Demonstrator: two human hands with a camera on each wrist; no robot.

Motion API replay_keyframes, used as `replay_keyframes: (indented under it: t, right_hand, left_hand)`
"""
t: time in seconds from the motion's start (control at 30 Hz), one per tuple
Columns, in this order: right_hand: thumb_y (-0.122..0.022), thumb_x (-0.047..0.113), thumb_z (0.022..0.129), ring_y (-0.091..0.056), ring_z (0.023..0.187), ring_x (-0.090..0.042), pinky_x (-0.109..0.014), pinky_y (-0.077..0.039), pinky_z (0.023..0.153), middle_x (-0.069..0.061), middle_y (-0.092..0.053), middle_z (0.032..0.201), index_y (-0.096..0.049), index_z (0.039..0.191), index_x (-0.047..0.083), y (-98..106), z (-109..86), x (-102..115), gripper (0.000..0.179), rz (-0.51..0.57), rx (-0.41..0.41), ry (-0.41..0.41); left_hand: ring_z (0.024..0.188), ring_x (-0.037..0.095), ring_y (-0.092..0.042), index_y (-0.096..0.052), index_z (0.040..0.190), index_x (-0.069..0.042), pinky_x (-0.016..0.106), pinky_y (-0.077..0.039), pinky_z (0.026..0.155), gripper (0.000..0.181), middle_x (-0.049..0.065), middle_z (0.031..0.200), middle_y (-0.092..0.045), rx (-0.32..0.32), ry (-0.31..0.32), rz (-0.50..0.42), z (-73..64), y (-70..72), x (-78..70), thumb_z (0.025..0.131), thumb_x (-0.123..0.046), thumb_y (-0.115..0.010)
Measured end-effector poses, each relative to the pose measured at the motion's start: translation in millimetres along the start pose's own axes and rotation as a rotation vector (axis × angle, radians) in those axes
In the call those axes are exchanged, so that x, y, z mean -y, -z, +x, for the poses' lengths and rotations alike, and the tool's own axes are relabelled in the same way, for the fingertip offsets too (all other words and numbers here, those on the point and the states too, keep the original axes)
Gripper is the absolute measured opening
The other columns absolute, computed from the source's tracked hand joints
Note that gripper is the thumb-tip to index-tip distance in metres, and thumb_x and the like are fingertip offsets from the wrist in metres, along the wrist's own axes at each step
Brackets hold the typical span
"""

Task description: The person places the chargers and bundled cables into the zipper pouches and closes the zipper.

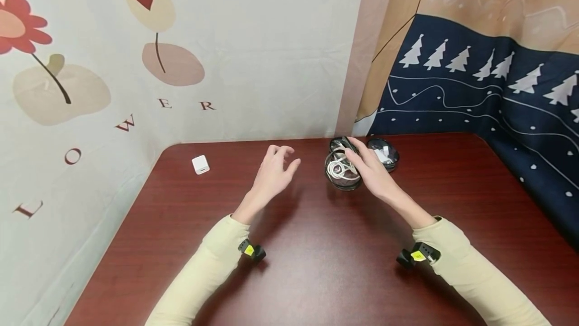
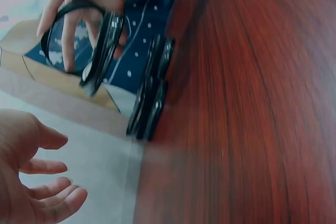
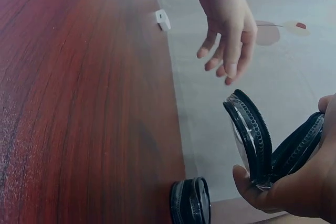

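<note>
My right hand (image 1: 373, 173) holds a round, clear pouch (image 1: 346, 182) with black zip edging above the far part of the table. A coiled white cable (image 1: 336, 169) shows in it. In the right wrist view the pouch (image 3: 252, 129) is unzipped, its two halves spread in a V, with the thumb against its hinged side. My left hand (image 1: 273, 170) hovers to its left, fingers loosely bent and holding nothing; the left wrist view shows the same hand (image 2: 31, 171) apart from the pouch.
Two similar black-edged pouches lie by the table's back edge; one (image 1: 383, 154) has white contents, and the other is partly hidden behind the held pouch. A white charger plug (image 1: 201, 164) lies at the back left. Printed cloth (image 1: 280, 55) hangs behind the table (image 1: 316, 276).
</note>
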State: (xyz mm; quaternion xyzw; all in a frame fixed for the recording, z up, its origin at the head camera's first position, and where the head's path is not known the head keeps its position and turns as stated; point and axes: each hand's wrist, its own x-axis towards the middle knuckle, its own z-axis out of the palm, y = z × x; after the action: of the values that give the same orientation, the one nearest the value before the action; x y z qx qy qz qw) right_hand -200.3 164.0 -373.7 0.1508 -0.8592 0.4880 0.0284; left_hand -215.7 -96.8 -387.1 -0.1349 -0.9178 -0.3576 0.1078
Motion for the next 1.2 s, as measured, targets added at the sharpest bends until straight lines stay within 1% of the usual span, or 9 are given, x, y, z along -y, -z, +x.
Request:
replay_keyframes:
  t: [0.2, 0.27, 0.43, 0.53, 0.63, 0.77, 0.9, 1.1, 1.2]
  right_hand:
    - [-0.04, 0.037, 0.108, -0.026, 0.146, -0.038, -0.056, -0.019, 0.118, -0.021, -0.036, 0.157, -0.032, 0.156, 0.003, 4, 0.2, -4, 0.06, -0.011, -0.006, -0.017]
    - [-0.04, 0.039, 0.108, -0.023, 0.147, -0.038, -0.058, -0.019, 0.117, -0.02, -0.034, 0.158, -0.031, 0.157, 0.005, 6, -0.7, -5, 0.061, -0.014, 0.001, -0.03]
    - [-0.039, 0.042, 0.108, -0.02, 0.148, -0.038, -0.06, -0.018, 0.116, -0.018, -0.031, 0.16, -0.03, 0.158, 0.007, 10, -2.8, -6, 0.062, -0.025, 0.018, -0.054]
    - [-0.04, 0.041, 0.108, -0.022, 0.147, -0.038, -0.06, -0.018, 0.116, -0.018, -0.033, 0.159, -0.031, 0.157, 0.007, 11, -3.3, -7, 0.061, -0.029, 0.019, -0.058]
    - [-0.04, 0.042, 0.107, -0.018, 0.149, -0.039, -0.06, -0.017, 0.117, -0.017, -0.033, 0.16, -0.031, 0.157, 0.007, 11, -3.9, -9, 0.061, -0.032, 0.024, -0.062]
    - [-0.039, 0.044, 0.107, -0.014, 0.15, -0.04, -0.061, -0.015, 0.117, -0.016, -0.031, 0.161, -0.031, 0.157, 0.007, 12, -3.4, -11, 0.063, -0.037, 0.03, -0.059]
    - [-0.038, 0.046, 0.107, -0.016, 0.15, -0.037, -0.061, -0.017, 0.117, -0.015, -0.03, 0.161, -0.029, 0.158, 0.008, 14, -3.4, -15, 0.064, -0.05, 0.044, -0.061]
    - [-0.038, 0.049, 0.107, -0.015, 0.151, -0.036, -0.063, -0.017, 0.116, -0.015, -0.028, 0.162, -0.028, 0.159, 0.009, 17, -5.4, -20, 0.066, -0.092, 0.067, -0.078]
    - [-0.039, 0.048, 0.107, -0.016, 0.151, -0.036, -0.063, -0.017, 0.116, -0.015, -0.029, 0.162, -0.029, 0.158, 0.008, 19, -5.5, -22, 0.066, -0.098, 0.061, -0.074]
  left_hand:
    - [0.106, 0.032, -0.056, -0.062, 0.125, -0.005, 0.046, -0.049, 0.086, 0.033, 0.015, 0.123, -0.052, -0.012, 0.06, 0.039, 0.6, 8.1, 20.9, 0.099, -0.027, -0.063]
    - [0.11, 0.033, -0.053, -0.062, 0.125, -0.005, 0.048, -0.048, 0.087, 0.034, 0.016, 0.125, -0.05, -0.018, 0.078, 0.056, 0.4, 10.6, 29.1, 0.1, -0.028, -0.063]
    - [0.12, 0.036, -0.046, -0.06, 0.127, -0.005, 0.053, -0.046, 0.091, 0.037, 0.018, 0.129, -0.045, -0.025, 0.136, 0.066, -0.7, 18.6, 47.4, 0.099, -0.03, -0.062]
    - [0.125, 0.037, -0.042, -0.059, 0.128, -0.003, 0.055, -0.045, 0.094, 0.039, 0.019, 0.131, -0.043, -0.032, 0.17, 0.069, -0.7, 24.2, 56.1, 0.099, -0.03, -0.062]
    - [0.128, 0.038, -0.04, -0.057, 0.13, -0.003, 0.056, -0.044, 0.095, 0.041, 0.02, 0.132, -0.042, -0.041, 0.197, 0.074, -0.3, 29.5, 63.7, 0.099, -0.03, -0.062]
    - [0.13, 0.039, -0.037, -0.055, 0.133, -0.004, 0.059, -0.045, 0.094, 0.044, 0.022, 0.135, -0.039, -0.06, 0.225, 0.083, 0.9, 36.9, 73.3, 0.099, -0.03, -0.062]
    - [0.131, 0.043, -0.033, -0.052, 0.139, -0.001, 0.061, -0.045, 0.093, 0.051, 0.026, 0.137, -0.037, -0.082, 0.241, 0.111, 1.2, 43.7, 84.3, 0.098, -0.03, -0.062]
    - [0.125, 0.048, -0.032, -0.05, 0.139, 0.005, 0.058, -0.039, 0.1, 0.055, 0.032, 0.135, -0.036, -0.116, 0.251, 0.17, -0.8, 53.7, 104.9, 0.096, -0.027, -0.063]
    - [0.125, 0.048, -0.031, -0.049, 0.139, 0.006, 0.059, -0.037, 0.1, 0.056, 0.033, 0.134, -0.035, -0.131, 0.267, 0.197, -1.2, 59.6, 117.3, 0.096, -0.026, -0.062]
